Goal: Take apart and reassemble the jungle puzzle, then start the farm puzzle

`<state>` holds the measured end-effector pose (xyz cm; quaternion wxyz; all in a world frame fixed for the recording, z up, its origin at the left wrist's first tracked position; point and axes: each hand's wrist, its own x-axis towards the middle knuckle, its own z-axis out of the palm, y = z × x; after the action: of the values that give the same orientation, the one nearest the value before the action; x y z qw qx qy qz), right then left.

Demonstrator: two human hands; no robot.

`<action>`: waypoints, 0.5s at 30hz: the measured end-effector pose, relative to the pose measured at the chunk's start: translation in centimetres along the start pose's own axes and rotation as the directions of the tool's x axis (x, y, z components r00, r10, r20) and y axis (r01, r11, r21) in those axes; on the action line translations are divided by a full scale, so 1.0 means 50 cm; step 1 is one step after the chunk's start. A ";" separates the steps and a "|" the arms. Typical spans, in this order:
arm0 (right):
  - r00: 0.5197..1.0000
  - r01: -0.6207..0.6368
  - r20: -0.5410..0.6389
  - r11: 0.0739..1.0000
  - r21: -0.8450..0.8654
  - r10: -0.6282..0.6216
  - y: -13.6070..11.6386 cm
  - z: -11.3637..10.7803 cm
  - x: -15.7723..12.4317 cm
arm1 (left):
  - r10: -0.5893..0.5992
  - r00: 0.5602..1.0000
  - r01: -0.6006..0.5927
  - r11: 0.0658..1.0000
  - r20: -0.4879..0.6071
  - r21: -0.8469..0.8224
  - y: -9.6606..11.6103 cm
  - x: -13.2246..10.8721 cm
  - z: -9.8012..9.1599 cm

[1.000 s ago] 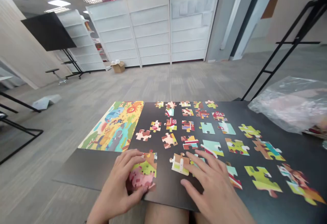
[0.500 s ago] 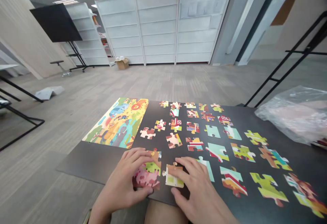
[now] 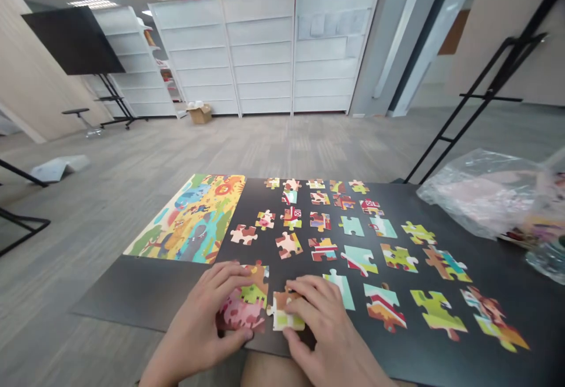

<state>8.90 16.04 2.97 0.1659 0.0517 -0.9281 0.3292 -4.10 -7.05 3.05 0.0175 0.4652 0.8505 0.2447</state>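
My left hand [image 3: 209, 313] curves over a joined section of jigsaw puzzle [image 3: 242, 307] at the near edge of the black table, its thumb on the lower edge and its fingers on top. Pink pig-like shapes and green show on this section; its left part is hidden under the hand. My right hand [image 3: 320, 322] grips a brown and pale yellow puzzle piece [image 3: 285, 316] between thumb and fingers, covering its right side. The left tab of that piece reaches the section's right edge; whether they interlock I cannot tell.
Several loose puzzle pieces [image 3: 346, 257] lie in rows across the black tabletop [image 3: 176, 281]. A colourful animal picture board [image 3: 189, 219] lies at the left. Clear plastic wrapping [image 3: 481, 192] rests at the right edge, near a black metal stand [image 3: 468, 110].
My right hand has brought its puzzle piece slightly closer to the joined section, narrowing the gap. My left hand keeps its hold. The whole view has shifted a little to the right.
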 end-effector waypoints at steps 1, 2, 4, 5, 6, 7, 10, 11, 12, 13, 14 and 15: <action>1.000 0.010 0.005 1.000 -0.003 -0.010 -0.001 0.000 -0.001 | -0.001 1.000 0.001 1.000 -0.002 0.004 0.000 0.000 0.001; 1.000 0.018 0.015 1.000 -0.008 -0.018 -0.002 0.001 -0.001 | -0.004 1.000 0.004 1.000 -0.002 0.007 0.001 0.000 0.002; 0.999 0.029 0.044 0.999 -0.029 -0.027 -0.004 0.003 -0.001 | -0.010 1.000 0.010 1.000 0.004 0.010 0.002 0.001 0.003; 0.998 0.033 0.059 0.999 -0.042 -0.030 -0.004 0.004 -0.001 | -0.011 1.000 0.011 1.000 0.008 0.010 0.003 0.001 0.004; 0.997 0.034 0.074 0.998 -0.055 -0.030 -0.004 0.005 -0.001 | -0.013 1.000 0.013 1.000 0.011 0.009 0.003 0.001 0.004; 0.996 0.032 0.088 0.997 -0.066 -0.026 -0.004 0.005 0.000 | -0.014 1.000 0.014 1.000 0.016 0.008 0.004 0.001 0.004; 0.993 0.020 0.114 0.996 -0.081 -0.011 -0.003 0.005 0.001 | -0.016 1.000 0.016 1.000 0.025 0.002 0.005 0.001 0.003; 0.993 0.014 0.119 0.997 -0.082 -0.004 -0.002 0.004 0.001 | -0.016 0.999 0.016 1.000 0.028 -0.002 0.005 0.001 0.002; 0.992 0.009 0.123 0.997 -0.081 0.001 -0.002 0.003 0.002 | -0.016 0.999 0.017 1.000 0.032 -0.006 0.005 0.001 0.001; 0.992 0.005 0.126 0.997 -0.078 0.005 -0.002 0.002 0.002 | -0.017 0.999 0.017 1.000 0.036 -0.012 0.006 0.001 0.001; 0.992 0.002 0.127 0.997 -0.074 0.008 -0.002 0.002 0.003 | -0.017 0.999 0.018 1.000 0.037 -0.017 0.006 0.001 0.001; 0.992 0.001 0.127 0.998 -0.070 0.008 -0.002 0.001 0.003 | -0.017 0.999 0.018 1.000 0.038 -0.022 0.007 0.001 0.000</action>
<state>8.75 15.92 3.04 0.1073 0.0651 -0.9478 0.2931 -3.85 -6.87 3.18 0.0406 0.4622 0.8513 0.2451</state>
